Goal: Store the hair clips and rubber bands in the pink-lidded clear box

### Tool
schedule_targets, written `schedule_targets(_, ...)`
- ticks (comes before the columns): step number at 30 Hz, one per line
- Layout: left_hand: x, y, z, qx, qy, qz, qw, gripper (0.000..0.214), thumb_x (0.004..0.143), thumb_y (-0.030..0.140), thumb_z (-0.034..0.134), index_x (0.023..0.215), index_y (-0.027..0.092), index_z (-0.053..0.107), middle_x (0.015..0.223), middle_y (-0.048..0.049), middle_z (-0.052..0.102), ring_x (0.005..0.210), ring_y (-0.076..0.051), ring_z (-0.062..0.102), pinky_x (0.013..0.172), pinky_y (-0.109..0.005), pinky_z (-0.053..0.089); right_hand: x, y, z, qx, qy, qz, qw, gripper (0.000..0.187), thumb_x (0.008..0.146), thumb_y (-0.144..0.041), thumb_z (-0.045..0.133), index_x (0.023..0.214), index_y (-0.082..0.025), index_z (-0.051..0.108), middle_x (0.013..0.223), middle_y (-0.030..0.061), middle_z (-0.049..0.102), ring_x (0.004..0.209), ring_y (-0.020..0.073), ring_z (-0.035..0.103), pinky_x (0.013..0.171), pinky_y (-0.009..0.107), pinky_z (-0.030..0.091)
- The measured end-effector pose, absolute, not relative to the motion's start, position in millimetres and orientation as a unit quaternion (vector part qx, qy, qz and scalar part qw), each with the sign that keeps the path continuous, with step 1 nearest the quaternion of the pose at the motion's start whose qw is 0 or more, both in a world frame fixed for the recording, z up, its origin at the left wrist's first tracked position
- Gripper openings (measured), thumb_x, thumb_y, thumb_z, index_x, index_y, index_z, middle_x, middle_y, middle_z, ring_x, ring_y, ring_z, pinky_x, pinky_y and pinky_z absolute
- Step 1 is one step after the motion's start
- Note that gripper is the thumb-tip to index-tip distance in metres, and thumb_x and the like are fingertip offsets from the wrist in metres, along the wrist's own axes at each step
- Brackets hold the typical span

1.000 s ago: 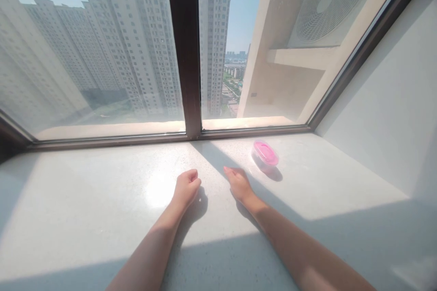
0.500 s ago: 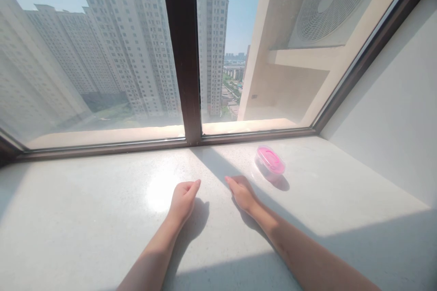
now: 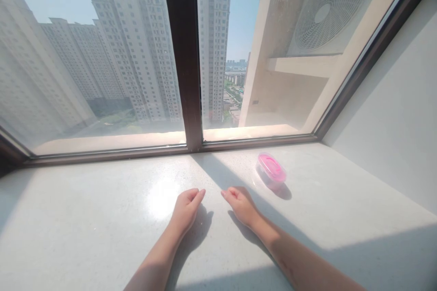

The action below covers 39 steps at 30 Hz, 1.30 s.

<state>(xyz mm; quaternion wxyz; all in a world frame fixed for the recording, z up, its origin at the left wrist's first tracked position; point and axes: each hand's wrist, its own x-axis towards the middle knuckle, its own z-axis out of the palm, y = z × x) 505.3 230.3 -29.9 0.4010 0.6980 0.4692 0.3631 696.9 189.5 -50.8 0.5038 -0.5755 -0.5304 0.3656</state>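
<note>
My left hand (image 3: pixel 187 208) is closed in a loose fist just above the pale windowsill, its thumb laid along the curled index finger. Facing it, my right hand (image 3: pixel 241 204) is also closed, thumb on top. A small gap separates the two thumb tips, and nothing shows in or between the hands. The insides of both fists are turned away from view. Beyond my right hand, to its upper right, a small clear plastic container (image 3: pixel 271 172) with a pink lid stands on the sill, untouched.
The pale stone windowsill (image 3: pixel 102 236) spreads under my forearms, crossed by shadow bands and a bright glare. A dark window frame (image 3: pixel 191 100) rises behind it, and a white wall (image 3: pixel 389 122) bounds the right side. High-rise buildings and an outdoor fan unit (image 3: pixel 322 13) lie outside the glass.
My hands have drawn slightly closer together, both still closed. The whole view has tilted up a little, so everything sits lower in the picture. The container stays in place on the sill.
</note>
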Motion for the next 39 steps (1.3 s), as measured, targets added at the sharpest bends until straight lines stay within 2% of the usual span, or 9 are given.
schedule_targets(8, 504, 230, -30, 0.695, 0.474, 0.363, 0.401, 0.045, 0.088, 0.047, 0.045, 0.053, 0.022, 0.033, 0.05, 0.0052, 0.031, 0.051, -0.013, 0.033, 0.052, -0.026, 0.027, 696, 191, -52, -0.568, -0.541, 0.359, 0.505, 0.044, 0.081, -0.047, 0.05, 0.054, -0.022, 0.026, 0.056, -0.0047, 0.022, 0.054, 0.0112, 0.025, 0.05, 0.025, 0.024)
schedule_targets(18, 508, 230, -33, 0.72, 0.473, 0.328, 0.388, 0.04, 0.084, 0.033, 0.047, 0.047, 0.02, 0.041, 0.046, 0.0032, 0.041, 0.049, -0.013, 0.04, 0.054, -0.027, 0.028, 699, 192, -60, -0.556, -0.543, 0.391, 0.493, 0.038, 0.086, -0.045, 0.044, 0.06, -0.022, 0.031, 0.059, -0.0044, 0.026, 0.057, 0.0116, 0.026, 0.051, 0.025, 0.024)
schedule_targets(25, 507, 231, -34, 0.723, 0.47, 0.328, 0.385, 0.041, 0.086, 0.036, 0.046, 0.049, 0.02, 0.04, 0.046, 0.0039, 0.04, 0.049, -0.013, 0.041, 0.055, -0.027, 0.029, 697, 189, -49, -0.552, -0.602, 0.352, 0.457, 0.037, 0.086, -0.037, 0.045, 0.059, -0.021, 0.026, 0.06, -0.0041, 0.022, 0.058, 0.0112, 0.025, 0.053, 0.027, 0.02)
schedule_targets(39, 506, 231, -33, 0.708, 0.472, 0.324, 0.414, 0.045, 0.088, 0.045, 0.045, 0.05, 0.02, 0.041, 0.048, 0.0034, 0.043, 0.048, -0.013, 0.042, 0.053, -0.026, 0.031, 697, 187, -45, -0.572, -0.608, 0.334, 0.438, 0.038, 0.087, -0.035, 0.045, 0.058, -0.02, 0.026, 0.058, -0.0043, 0.023, 0.057, 0.011, 0.026, 0.054, 0.028, 0.019)
